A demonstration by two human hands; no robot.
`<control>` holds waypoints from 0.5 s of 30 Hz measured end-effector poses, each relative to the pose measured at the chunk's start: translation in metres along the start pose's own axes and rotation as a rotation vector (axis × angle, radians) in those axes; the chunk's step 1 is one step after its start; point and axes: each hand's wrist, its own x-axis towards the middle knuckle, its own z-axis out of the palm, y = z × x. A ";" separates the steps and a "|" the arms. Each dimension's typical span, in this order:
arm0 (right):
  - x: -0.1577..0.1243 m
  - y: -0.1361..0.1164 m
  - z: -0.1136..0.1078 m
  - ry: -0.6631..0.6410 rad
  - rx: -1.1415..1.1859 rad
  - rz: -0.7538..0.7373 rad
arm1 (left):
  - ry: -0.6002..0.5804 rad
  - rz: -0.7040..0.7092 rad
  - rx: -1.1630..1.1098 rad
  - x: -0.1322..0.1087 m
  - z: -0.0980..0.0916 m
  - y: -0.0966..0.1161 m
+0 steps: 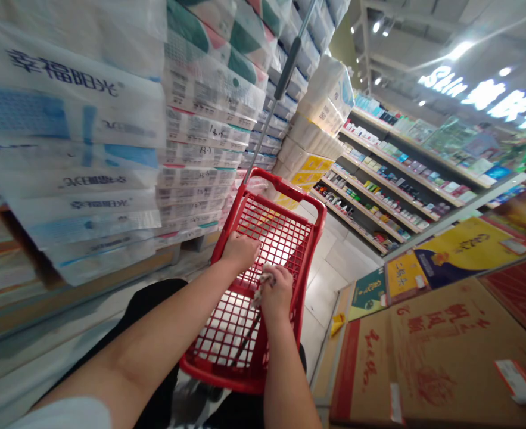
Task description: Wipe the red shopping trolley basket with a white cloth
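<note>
A red plastic shopping basket with lattice walls and a long metal pull rod stands in front of my body. My left hand is closed at its upper left part, fingers curled over the red lattice. Bunched in my right hand is a crumpled, pale and brownish cloth; this hand is closed and rests over the middle of the basket. A dark thin strip shows below the cloth, against the lattice.
Stacked packs of tissue paper rise along the left. Cardboard boxes fill the lower right. Beyond the tiled floor, shelves hold many small products. My dark-clothed legs flank the basket.
</note>
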 end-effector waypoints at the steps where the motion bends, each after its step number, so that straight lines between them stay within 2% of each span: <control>1: 0.001 0.002 -0.001 0.059 -0.029 0.045 | 0.001 0.001 -0.003 0.000 0.000 0.000; 3: 0.002 0.006 -0.001 0.084 -0.049 0.062 | -0.004 -0.010 -0.014 0.000 0.000 0.000; 7: 0.001 0.006 0.000 -0.055 0.011 -0.060 | -0.014 -0.021 -0.034 0.000 0.000 0.000; 12: 0.002 0.003 -0.004 0.118 -0.048 0.092 | -0.019 0.004 -0.016 0.000 -0.002 0.002; 15: -0.001 0.002 -0.002 0.011 -0.015 0.008 | -0.021 0.006 -0.004 -0.001 -0.002 0.002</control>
